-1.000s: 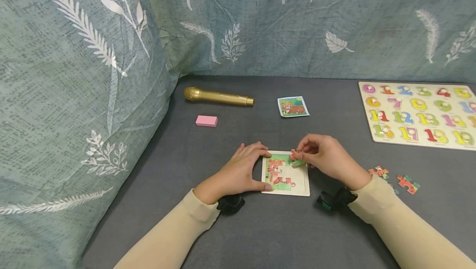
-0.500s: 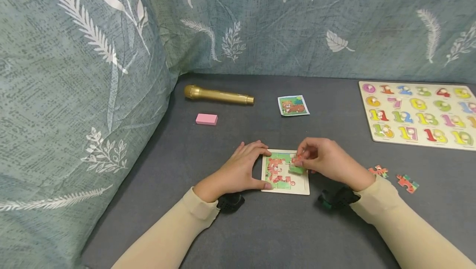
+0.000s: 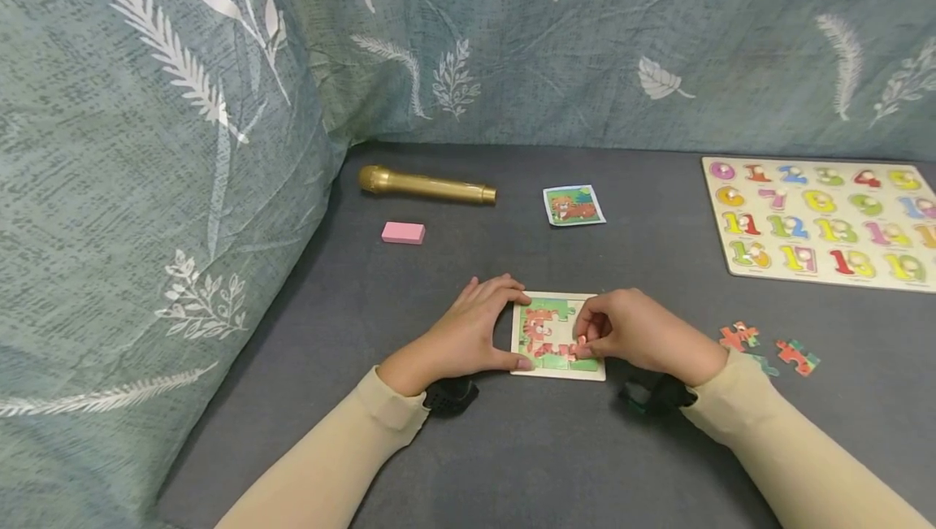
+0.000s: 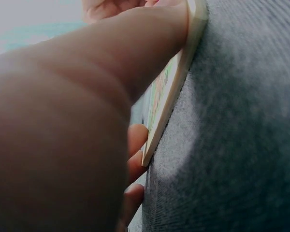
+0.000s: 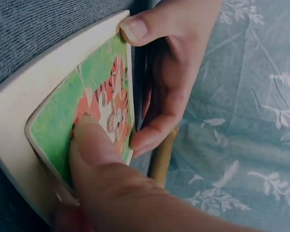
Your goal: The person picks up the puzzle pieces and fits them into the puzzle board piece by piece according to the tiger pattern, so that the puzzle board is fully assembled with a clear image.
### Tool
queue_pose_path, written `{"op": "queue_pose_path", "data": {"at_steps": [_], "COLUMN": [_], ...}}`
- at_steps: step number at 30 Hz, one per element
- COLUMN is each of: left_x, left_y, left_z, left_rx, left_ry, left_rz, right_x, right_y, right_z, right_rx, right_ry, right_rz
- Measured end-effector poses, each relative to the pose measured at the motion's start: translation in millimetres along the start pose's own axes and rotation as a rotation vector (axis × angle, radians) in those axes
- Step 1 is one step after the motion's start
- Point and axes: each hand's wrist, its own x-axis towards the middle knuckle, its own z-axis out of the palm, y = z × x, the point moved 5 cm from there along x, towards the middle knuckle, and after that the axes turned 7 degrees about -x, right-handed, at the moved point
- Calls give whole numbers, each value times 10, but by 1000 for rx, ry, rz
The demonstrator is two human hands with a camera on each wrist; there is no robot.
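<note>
A small wooden puzzle tray [image 3: 559, 376] lies on the dark table, with several orange and green jigsaw pieces fitted at its left side and bottom, forming part of a tiger picture. My left hand [image 3: 471, 334] grips the tray's left side, thumb on the lower corner and index finger at the upper one. My right hand [image 3: 636, 336] pinches a green and orange jigsaw piece [image 5: 53, 128] at the tray's lower right corner. In the right wrist view the thumb [image 5: 99, 145] presses on this piece, and its edges follow the corner of the recess.
Loose jigsaw pieces [image 3: 799, 357] lie beside the right sleeve, partly covered by it. Farther back are a gold microphone [image 3: 431, 186], a pink block [image 3: 403, 232] and a tiger picture card [image 3: 574, 205]. A number puzzle board [image 3: 819, 216] sits at right, before a leaf-patterned curtain [image 3: 556, 66].
My right hand has brought its jigsaw piece from the tray's upper right down to the lower right corner, where the piece now lies flat. The left hand has kept its hold.
</note>
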Motion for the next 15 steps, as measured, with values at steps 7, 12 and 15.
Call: {"op": "queue_pose_path", "data": {"at_steps": [7, 12, 15], "left_x": [6, 9, 11], "left_y": [29, 18, 18], "left_z": [-42, -26, -1], "left_rx": [5, 4, -2], "left_ry": [3, 3, 0], "left_rz": [1, -6, -5], "right_x": [20, -3, -47], "right_y": [5, -40, -88], "right_z": [9, 26, 45], "right_rx": [15, -57, -151], "right_ry": [22, 28, 8], "right_rz": [-34, -51, -56]}}
